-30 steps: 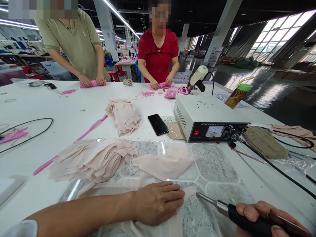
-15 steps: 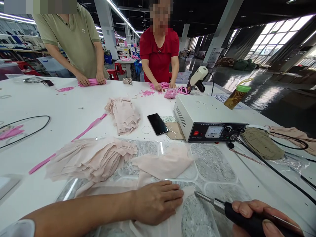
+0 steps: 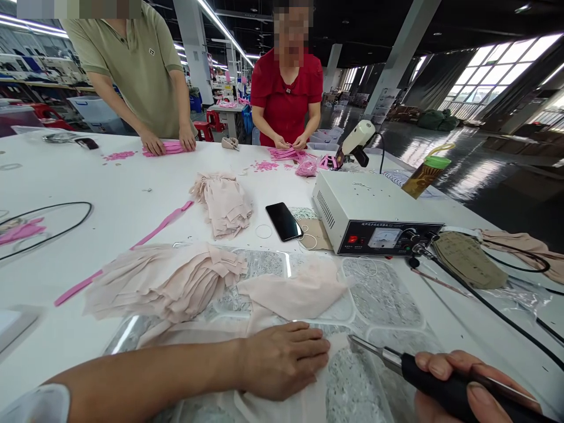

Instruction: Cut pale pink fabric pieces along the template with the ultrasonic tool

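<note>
Left hand [image 3: 282, 359] lies palm down, fingers straight and close together, pressed flat on a pale pink fabric piece [image 3: 308, 405] at the near edge of the white table [image 3: 88, 188]; forearm comes in from lower left. Right hand [image 3: 462, 385] is wrapped tight round the black handle of a handheld tool [image 3: 396, 364]; its metal tip points left, just beside the left fingertips and at the fabric's edge; whether the tip touches the cloth I cannot tell. Fabric piece rests on a clear sheet [image 3: 383, 299] with a grey speckled pattern showing through it.

Further along the sheet: one loose pink piece [image 3: 295, 291]; to its left a fanned stack of similar pieces [image 3: 167, 282]; a second stack [image 3: 224, 202] farther off. Black phone [image 3: 283, 221] lies flat between that second stack and a white control box [image 3: 370, 214] with a dial on its front; a black cable [image 3: 484, 299] runs from the box toward the right hand. Bright pink strip [image 3: 132, 249] lies slantwise on the left. Green-capped bottle [image 3: 425, 170] stands behind the box.

Far side of the table: a person in a green shirt [image 3: 136, 64], both hands down on bright pink pieces [image 3: 170, 147]; a person in a red shirt [image 3: 286, 88], fingers pinching pink scraps [image 3: 286, 154].
</note>
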Available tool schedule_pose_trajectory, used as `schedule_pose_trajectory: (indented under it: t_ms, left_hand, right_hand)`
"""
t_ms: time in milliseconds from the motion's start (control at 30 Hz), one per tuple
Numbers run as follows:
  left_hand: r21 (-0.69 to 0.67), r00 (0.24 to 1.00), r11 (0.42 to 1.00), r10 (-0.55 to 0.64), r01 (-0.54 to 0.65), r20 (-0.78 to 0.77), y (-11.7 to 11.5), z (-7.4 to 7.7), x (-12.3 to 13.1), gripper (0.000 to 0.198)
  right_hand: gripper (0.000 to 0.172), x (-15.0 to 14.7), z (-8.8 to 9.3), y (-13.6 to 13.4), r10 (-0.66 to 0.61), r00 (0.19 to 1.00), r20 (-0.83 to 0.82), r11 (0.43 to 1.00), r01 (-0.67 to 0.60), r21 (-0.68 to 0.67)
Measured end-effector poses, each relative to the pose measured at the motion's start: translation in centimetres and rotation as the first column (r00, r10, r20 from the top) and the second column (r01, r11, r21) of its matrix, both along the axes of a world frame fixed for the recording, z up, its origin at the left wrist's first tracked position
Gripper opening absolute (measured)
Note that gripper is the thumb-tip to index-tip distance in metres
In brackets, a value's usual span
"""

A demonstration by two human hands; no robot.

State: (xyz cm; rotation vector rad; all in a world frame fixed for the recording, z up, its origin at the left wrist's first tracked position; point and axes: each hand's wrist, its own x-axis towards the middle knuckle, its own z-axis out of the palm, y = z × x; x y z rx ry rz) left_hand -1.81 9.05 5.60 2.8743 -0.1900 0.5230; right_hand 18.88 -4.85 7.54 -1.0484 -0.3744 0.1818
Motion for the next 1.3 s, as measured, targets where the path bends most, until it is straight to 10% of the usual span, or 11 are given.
schedule_pose_trajectory:
  t_ms: [1300]
  left_hand:
    - [0.034, 1.0, 0.999, -0.002, 0.001, 0.013, -0.1, -0.5, 0.0, 0.029]
  right_hand:
    - [0.01, -2.5, 0.9, 1.7, 0.07, 0.995, 0.071, 0.996, -0.065, -0.064]
